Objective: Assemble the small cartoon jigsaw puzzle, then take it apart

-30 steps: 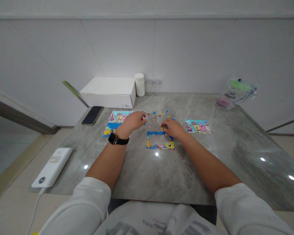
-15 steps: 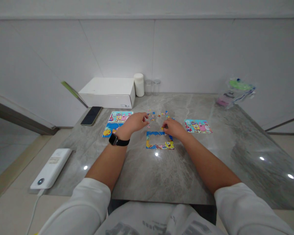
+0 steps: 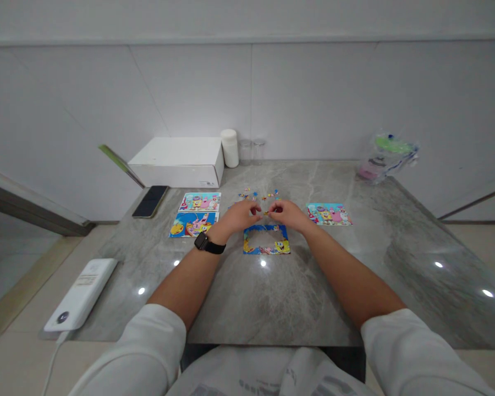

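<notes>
A small yellowish jigsaw piece [image 3: 266, 213] is pinched in the fingertips of my right hand [image 3: 291, 215], just above the far edge of the partly filled puzzle frame [image 3: 281, 247]. Opposite it, my left hand [image 3: 241, 216] has its thumb and forefinger curved and apart, with nothing visible between them. The frame lies flat, its border filled with colourful cartoon pieces and grey tabletop showing through its middle. Several loose jigsaw pieces [image 3: 254, 193] are scattered beyond my hands, some of them hidden behind my fingers.
Two cartoon picture cards, an upper [image 3: 200, 202] and a lower [image 3: 193, 224], lie to the left; another card [image 3: 329, 214] lies right. A phone [image 3: 150, 201], power bank [image 3: 82, 294], white box [image 3: 177, 165], white bottle [image 3: 230, 148], clear jars [image 3: 258, 153] and plastic bag [image 3: 385, 159] surround them.
My left hand has moved right, uncovering more of the lower card. My right hand has shifted slightly left with the jigsaw piece, so the fingertips of both hands are now close together.
</notes>
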